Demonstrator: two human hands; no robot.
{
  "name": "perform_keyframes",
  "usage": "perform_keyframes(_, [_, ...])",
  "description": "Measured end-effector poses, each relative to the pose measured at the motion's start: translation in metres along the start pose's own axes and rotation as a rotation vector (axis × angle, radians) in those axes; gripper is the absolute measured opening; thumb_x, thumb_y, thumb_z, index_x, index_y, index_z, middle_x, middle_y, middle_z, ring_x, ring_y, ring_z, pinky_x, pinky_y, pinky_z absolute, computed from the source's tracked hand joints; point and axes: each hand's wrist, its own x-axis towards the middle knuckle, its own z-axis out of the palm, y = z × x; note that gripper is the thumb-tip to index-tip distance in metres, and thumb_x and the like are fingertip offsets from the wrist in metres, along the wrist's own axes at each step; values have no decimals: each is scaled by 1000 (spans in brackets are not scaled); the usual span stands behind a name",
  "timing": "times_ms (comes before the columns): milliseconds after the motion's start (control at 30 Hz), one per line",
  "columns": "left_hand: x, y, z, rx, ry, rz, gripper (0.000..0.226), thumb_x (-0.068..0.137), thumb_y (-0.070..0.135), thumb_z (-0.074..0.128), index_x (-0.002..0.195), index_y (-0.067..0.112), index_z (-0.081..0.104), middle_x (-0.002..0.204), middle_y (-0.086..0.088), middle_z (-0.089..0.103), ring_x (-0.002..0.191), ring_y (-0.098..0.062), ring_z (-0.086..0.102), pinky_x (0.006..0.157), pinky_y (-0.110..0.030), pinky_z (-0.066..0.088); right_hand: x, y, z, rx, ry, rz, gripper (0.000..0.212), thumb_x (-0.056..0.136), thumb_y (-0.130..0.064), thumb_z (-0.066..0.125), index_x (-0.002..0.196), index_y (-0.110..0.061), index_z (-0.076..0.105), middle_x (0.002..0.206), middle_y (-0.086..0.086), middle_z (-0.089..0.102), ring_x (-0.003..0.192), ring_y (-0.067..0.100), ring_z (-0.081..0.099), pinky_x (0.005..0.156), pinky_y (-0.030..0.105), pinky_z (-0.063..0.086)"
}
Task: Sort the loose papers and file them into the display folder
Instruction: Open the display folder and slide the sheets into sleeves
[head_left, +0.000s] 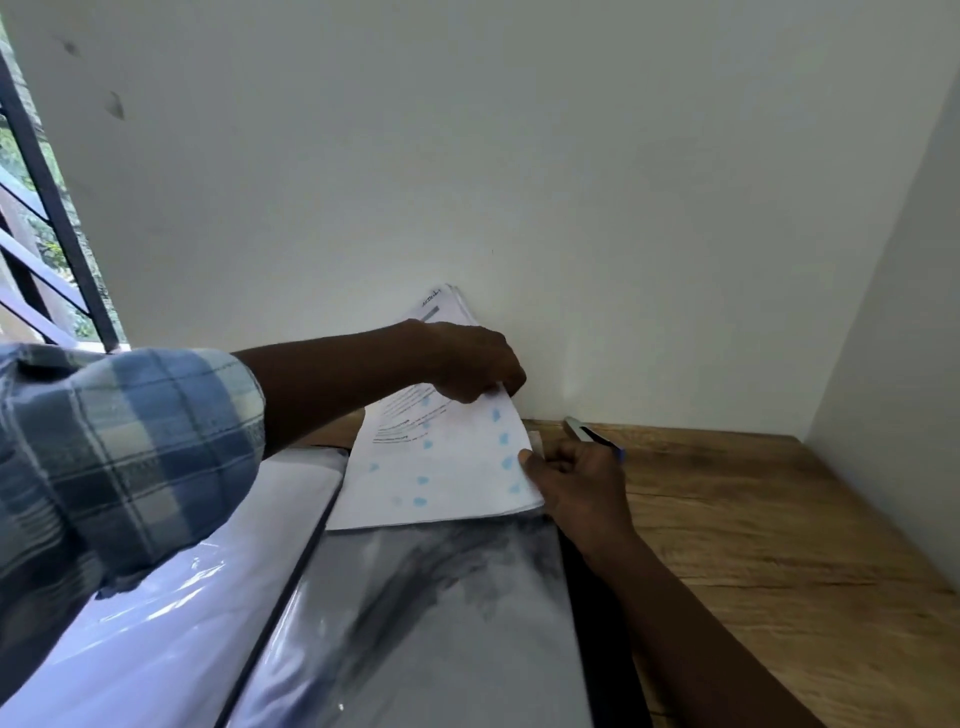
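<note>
Head view showed the papers (441, 467) lying on the open folder's (415, 623) far end, by the wall (571, 208). The left hand (467, 364) pinched the top sheet's corner and the right hand (576, 478) gripped its side, probably to lift 1 sheet free.

**Soft daylight, wide-angle warp**

Daylight comes through the barred window (47, 249) at left and falls evenly on the white wall (519, 156), casting only faint shadows. Glare streaks the glossy pockets of the display folder (171, 597). The plaid sleeve (119, 452) and near folder are blurred; lines bend at the edges.
</note>
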Motion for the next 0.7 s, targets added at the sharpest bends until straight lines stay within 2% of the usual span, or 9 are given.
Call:
perform_keyframes(100, [6,15,1,-115,-33,61,28,98,9,56,121,18,69,116,-4,70,108,-24,62,90,-38,52,2,0,1,-26,24,-9,13,87,-27,80,78,-17,78,74,-5,76,74,14,74,79,43,63])
perform_keyframes(200, [7,32,3,-159,-79,117,37,94,8,58,125,23,70,116,0,71,104,-20,63,89,-34,53,4,1,1,-34,39,-32,16,83,-29,82,72,-20,75,70,-6,74,70,11,71,76,37,60])
perform_keyframes(300, [4,27,-3,-76,-61,79,53,87,3,58,135,27,57,128,-1,56,104,-23,59,80,-34,49,5,3,1,-45,47,-26,14,84,-29,81,75,-20,75,71,-6,74,71,11,72,76,38,61])
perform_keyframes(367, [2,12,-8,18,-51,-10,60,88,2,58,141,29,48,136,-2,45,95,-23,54,72,-36,48,5,3,1,-56,50,-17,13,84,-30,80,76,-20,76,71,-6,75,72,12,72,76,38,61])
perform_keyframes(433, [2,1,-12,93,-63,-60,56,90,2,56,141,26,51,135,-3,45,96,-25,54,73,-36,48,4,2,2,-54,48,-21,13,84,-31,80,76,-20,76,71,-7,75,72,12,72,77,40,61])
perform_keyframes(533, [7,1,-9,101,-104,-66,42,97,4,52,137,17,56,129,-7,55,120,-28,55,78,-29,40,2,2,0,-61,34,-34,12,84,-31,79,79,-20,77,73,-8,75,72,11,72,77,41,62])
perform_keyframes(567, [10,3,-6,91,-120,-62,40,98,4,51,136,15,57,128,-8,58,122,-28,55,78,-29,39,2,1,0,-66,31,-36,13,84,-32,79,79,-20,77,73,-8,75,72,10,72,77,41,62])
perform_keyframes(700, [14,28,0,10,-165,54,36,91,2,52,121,16,66,111,-9,67,104,-28,62,74,-30,44,2,-1,0,-86,34,-57,19,84,-32,79,71,-19,74,68,-6,73,69,11,70,74,38,60])
